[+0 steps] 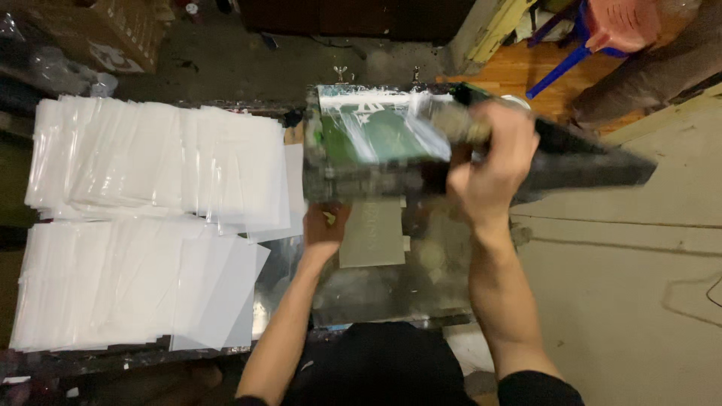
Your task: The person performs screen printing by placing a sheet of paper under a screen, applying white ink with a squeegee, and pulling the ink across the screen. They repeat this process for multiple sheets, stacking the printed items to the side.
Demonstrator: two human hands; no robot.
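Green-meshed screen frame (368,143), white ink smeared, blurred; right hand (492,165) apparently gripping it

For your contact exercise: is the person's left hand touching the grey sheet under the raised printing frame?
Touching. The head view shows the left hand with its fingers on the left edge of the grey sheet.

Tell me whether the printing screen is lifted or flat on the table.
Lifted: the screen tilts up, its near edge raised by the left hand, exposing the grey sheet beneath.
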